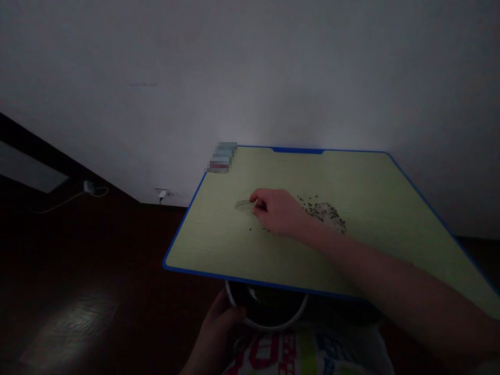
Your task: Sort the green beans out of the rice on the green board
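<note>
On the pale green tabletop (219,234), my right hand (277,211) is closed in a pinch. Between its fingers is a small pale thing with a faint, see-through curved edge (242,204); its kind is too blurred to make out. Behind my right wrist lies a loose heap of small dark grains (326,213), with a few strays left of it and below the hand. Under the table's near edge, my left hand (224,317) grips the rim of a dark bowl (269,329) with a light rim. The tabletop hides part of the bowl, and the dark interior shows no clear contents.
A blurred-out stack (222,157) sits at the table's far left corner. The table's blue edge (195,270) is raised at the back, against a grey wall (250,78). At left are a wall socket with a plug (163,194) and a cable (62,203) near the dark floor.
</note>
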`<state>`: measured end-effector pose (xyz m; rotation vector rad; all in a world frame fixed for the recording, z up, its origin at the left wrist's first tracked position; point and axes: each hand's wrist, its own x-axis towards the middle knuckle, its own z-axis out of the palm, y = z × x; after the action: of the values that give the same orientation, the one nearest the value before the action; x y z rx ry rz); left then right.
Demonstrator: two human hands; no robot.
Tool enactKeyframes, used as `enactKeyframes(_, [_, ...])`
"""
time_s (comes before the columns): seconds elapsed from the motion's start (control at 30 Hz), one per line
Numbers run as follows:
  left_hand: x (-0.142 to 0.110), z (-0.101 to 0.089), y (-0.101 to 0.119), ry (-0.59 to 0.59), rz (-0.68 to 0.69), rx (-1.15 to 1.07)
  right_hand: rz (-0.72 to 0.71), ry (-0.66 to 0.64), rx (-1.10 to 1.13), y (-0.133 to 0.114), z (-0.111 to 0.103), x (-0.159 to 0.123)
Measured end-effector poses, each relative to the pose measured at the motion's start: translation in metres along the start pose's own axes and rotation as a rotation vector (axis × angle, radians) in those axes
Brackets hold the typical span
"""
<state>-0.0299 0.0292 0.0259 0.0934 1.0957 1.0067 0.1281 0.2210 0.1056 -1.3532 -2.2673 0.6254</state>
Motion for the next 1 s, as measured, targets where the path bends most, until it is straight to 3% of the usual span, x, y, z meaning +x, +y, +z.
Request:
enactKeyframes(0.13, [0.000,-0.003,-0.001,-0.011,-0.010,-0.023,-0.064,-0.139,-0.058,0.003,0.007,0.029])
enactKeyframes(0.23, [-0.001,-0.005,-0.002,-0.011,-0.020,-0.011,-0.118,-0.218,-0.054,0.000,0.010,0.030])
enactKeyframes(0.53, [-0.001,-0.002,0.000,-0.010,0.004,0.045,-0.265,-0.433,-0.030,-0.009,0.000,-0.032])
enactKeyframes(0.7, [-0.002,0.000,0.001,-0.021,-0.013,0.052,-0.231,-0.447,-0.009,-0.006,-0.008,-0.055])
enactKeyframes(1.0, [-0.003,0.001,0.000,-0.047,-0.028,0.033,-0.199,-0.429,0.034,0.006,-0.014,-0.059])
